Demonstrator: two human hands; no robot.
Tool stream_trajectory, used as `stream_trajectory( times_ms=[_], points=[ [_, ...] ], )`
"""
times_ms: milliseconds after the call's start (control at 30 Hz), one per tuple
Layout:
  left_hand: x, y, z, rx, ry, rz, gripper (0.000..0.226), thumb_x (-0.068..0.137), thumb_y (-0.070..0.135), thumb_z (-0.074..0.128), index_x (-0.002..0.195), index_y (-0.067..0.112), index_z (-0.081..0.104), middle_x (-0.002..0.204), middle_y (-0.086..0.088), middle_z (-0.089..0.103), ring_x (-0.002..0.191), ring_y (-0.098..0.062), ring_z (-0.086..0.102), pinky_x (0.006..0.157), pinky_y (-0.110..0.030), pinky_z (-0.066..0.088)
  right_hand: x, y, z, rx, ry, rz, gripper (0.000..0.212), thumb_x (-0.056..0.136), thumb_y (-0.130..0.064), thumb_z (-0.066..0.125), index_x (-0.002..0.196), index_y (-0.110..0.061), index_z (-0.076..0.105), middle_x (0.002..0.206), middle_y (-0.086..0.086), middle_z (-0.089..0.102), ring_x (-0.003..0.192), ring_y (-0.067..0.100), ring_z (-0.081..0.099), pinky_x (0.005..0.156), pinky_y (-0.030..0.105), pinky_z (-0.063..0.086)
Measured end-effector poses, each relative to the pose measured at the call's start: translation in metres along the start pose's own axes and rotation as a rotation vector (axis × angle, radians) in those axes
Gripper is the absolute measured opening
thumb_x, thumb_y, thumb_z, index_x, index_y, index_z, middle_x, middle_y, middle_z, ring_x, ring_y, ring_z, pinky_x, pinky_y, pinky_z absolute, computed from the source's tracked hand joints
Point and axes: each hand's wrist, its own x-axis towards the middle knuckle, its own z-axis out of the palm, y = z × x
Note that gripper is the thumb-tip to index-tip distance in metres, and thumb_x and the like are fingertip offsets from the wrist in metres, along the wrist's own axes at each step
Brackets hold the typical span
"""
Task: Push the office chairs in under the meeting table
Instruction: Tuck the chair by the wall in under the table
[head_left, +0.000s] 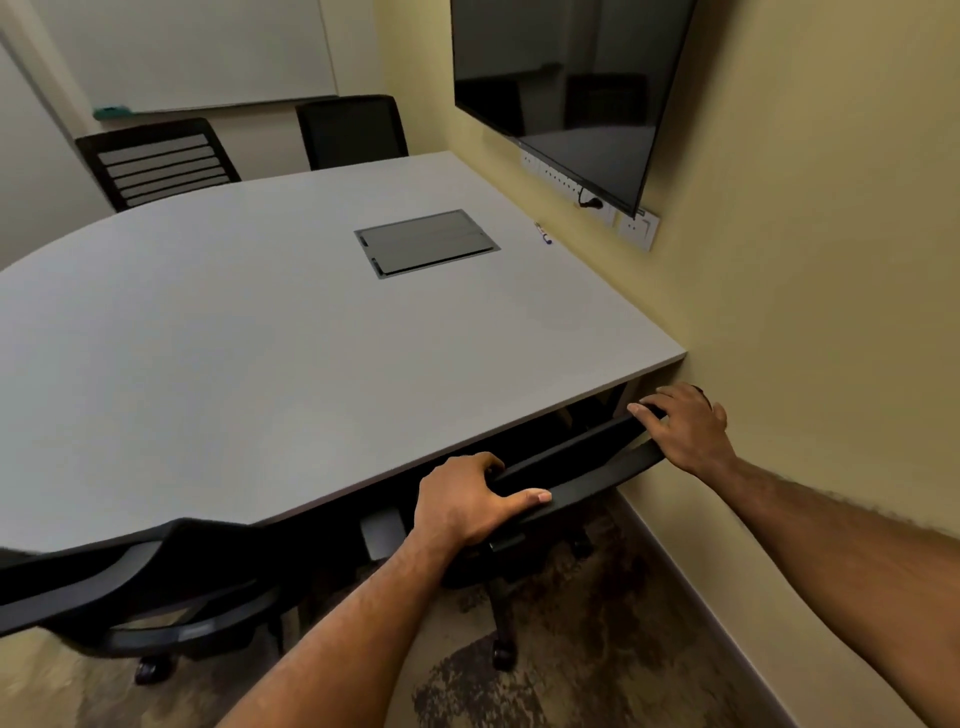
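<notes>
Black mesh is nearly all that shows of the black chair (582, 470) at the near right corner of the meeting table (234, 338). Its top rail sits just below the table edge, its seat is hidden beneath the tabletop, and only the column and some castors are visible lower down. The left hand (467, 506) grasps the rail's left part, thumb laid along the top and fingertips tucked out of sight over the front. The right hand (685, 428) lies over the rail's right end, fingers spread. Its palm covers the corner, so I cannot tell whether it clasps or merely presses. A second chair (130, 582) at the table's near left is cut off by the picture edge. Two far chairs (156, 156) show only their backs beyond the table.
</notes>
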Motion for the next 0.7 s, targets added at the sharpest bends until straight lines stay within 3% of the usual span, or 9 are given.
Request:
stream_trajectory(
  times_ms=[200,567,700],
  points=[
    [0.012,-0.005,-0.011,-0.029,0.015,-0.001,0.100,0.052,0.105,0.047,0.118,0.034,0.071,0.115,0.016,0.072,0.107,-0.007,0.066,0.089,-0.028,0.052,0.012,-0.005,0.004,0.050,0.011,-0.007,0.052,0.097,-0.063,0.044,0.119,-0.024,0.072,0.141,0.000,0.059,0.146,0.022,0.034,0.113,0.060,0.030],
    [0.046,-0.007,-0.017,-0.034,-0.052,0.037,0.084,0.062,0.095,0.057,0.116,0.031,0.072,0.114,0.011,0.073,0.104,-0.010,0.066,0.092,-0.036,0.055,0.031,-0.002,0.004,0.050,0.014,-0.004,0.053,0.096,-0.064,0.042,0.113,-0.025,0.074,0.130,0.004,0.064,0.138,0.026,0.042,0.110,0.059,0.033],
    [0.056,-0.004,-0.011,-0.026,-0.041,0.040,0.080,0.064,0.094,0.057,0.114,0.033,0.072,0.114,0.011,0.073,0.104,-0.010,0.067,0.092,-0.037,0.055,0.042,0.002,0.002,0.033,-0.020,0.007,0.053,0.097,-0.063,0.042,0.117,-0.025,0.073,0.137,0.004,0.061,0.139,0.024,0.041,0.113,0.061,0.027]
  ],
)
